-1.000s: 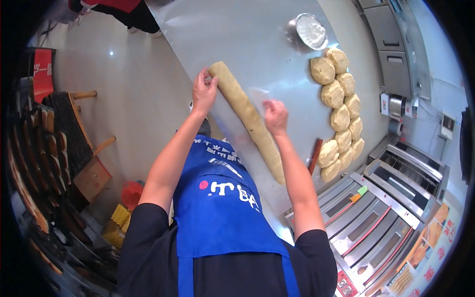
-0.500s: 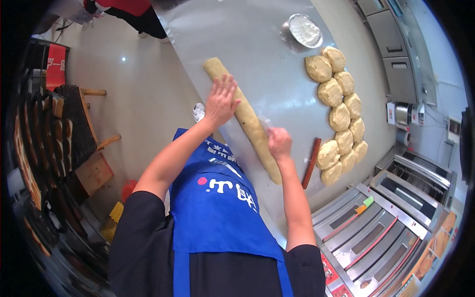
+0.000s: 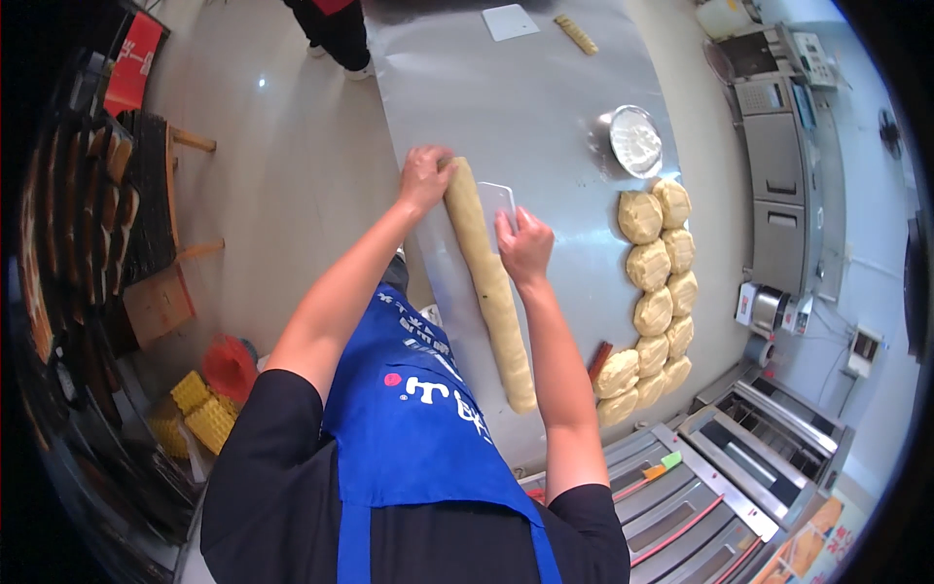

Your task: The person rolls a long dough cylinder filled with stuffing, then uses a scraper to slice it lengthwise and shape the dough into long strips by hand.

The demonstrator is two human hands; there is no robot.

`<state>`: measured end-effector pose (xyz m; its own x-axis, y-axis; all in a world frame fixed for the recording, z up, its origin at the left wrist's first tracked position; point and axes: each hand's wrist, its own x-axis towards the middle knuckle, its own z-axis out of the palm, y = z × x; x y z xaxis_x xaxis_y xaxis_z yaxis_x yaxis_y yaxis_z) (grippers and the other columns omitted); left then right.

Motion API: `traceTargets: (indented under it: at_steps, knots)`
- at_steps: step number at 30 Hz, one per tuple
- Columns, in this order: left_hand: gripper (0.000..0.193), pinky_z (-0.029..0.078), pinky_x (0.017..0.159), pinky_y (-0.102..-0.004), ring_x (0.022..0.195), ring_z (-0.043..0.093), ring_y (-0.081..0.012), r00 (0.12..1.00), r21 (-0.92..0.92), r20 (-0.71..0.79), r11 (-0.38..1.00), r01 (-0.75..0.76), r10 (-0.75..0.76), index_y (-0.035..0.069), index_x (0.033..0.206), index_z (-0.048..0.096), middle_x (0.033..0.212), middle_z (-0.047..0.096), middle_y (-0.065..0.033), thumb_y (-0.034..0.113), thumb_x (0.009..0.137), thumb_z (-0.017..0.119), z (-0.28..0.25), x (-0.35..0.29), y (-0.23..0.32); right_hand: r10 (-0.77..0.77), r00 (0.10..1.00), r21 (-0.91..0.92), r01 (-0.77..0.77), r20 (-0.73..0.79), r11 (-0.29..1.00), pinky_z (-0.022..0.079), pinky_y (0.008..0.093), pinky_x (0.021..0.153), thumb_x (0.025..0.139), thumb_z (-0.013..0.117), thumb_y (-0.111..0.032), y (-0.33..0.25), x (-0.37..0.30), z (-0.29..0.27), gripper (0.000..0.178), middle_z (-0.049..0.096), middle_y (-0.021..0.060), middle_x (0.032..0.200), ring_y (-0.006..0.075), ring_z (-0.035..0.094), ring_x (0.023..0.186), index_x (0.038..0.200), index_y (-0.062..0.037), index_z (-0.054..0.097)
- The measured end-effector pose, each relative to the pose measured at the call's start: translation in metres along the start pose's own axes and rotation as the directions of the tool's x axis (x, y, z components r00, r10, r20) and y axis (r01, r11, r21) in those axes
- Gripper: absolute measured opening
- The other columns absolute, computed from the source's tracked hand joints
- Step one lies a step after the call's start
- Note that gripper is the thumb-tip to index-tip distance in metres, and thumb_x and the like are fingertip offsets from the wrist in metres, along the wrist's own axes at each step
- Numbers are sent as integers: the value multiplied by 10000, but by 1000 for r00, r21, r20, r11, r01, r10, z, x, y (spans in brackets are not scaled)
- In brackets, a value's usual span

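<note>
A long pale dough log lies on the metal table, running from far left to near right, with a dark speck along its length. My left hand is at its far end, fingers curled against the dough's left side. Just right of the log, my right hand is closed on a white dough scraper. The scraper's blade stands up beside the log's upper part, and my fingers hide its lower portion. Whether the blade touches the dough I cannot tell.
Several rounded dough pieces line the table's right side, beside a brown stick. Beyond them stands a metal bowl of white flour. A white board and a small dough strip lie at the far end. Ovens stand near right.
My left hand has moved from the log's top to its far end. My right hand has moved the scraper farther up along the log. The view has shifted, showing more of the table's far end.
</note>
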<state>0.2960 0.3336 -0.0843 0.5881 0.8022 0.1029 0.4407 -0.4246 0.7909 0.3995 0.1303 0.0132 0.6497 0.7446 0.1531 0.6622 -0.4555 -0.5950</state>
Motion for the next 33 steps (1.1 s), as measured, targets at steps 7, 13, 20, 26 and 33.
traceTargets:
  at_steps: [7,13,20,26,33]
  knots:
    - [223,605,909,-401,944,735,-272,977,-283,133,939,197,-165,56,1108,815,1047,766,-138,236,976,809,1,5,-16,104,958,-170,-59,267,984,571,580,703,991,725,-256,3,30,26,255,736,252,796,496,720,757,1007,-3,702]
    - [183,613,859,-386,894,733,-248,978,-302,164,938,171,-126,44,1055,818,997,748,-135,204,968,822,-5,8,-20,-15,952,-157,66,306,985,572,579,712,1004,711,-230,-23,84,34,278,732,257,788,504,725,777,1107,19,641]
    - [141,599,810,-408,902,696,-291,995,-240,95,969,60,-38,38,995,808,936,756,-133,168,942,821,0,9,-23,5,922,-157,60,388,986,567,571,703,948,696,-219,-14,101,50,210,732,238,800,493,715,769,918,-12,681]
    - [133,582,839,-431,984,675,-312,999,-256,33,966,28,-20,7,951,787,936,761,-124,135,920,811,4,8,-21,-33,911,-128,94,411,987,567,565,704,944,696,-231,-18,105,53,218,731,231,794,486,711,779,919,-15,689]
    - [135,554,865,-447,979,662,-331,997,-270,65,961,50,-34,4,942,789,939,756,-135,136,922,807,1,6,-23,-30,899,-116,89,436,989,566,575,717,937,690,-219,-10,108,55,213,732,236,808,487,710,787,938,-6,691]
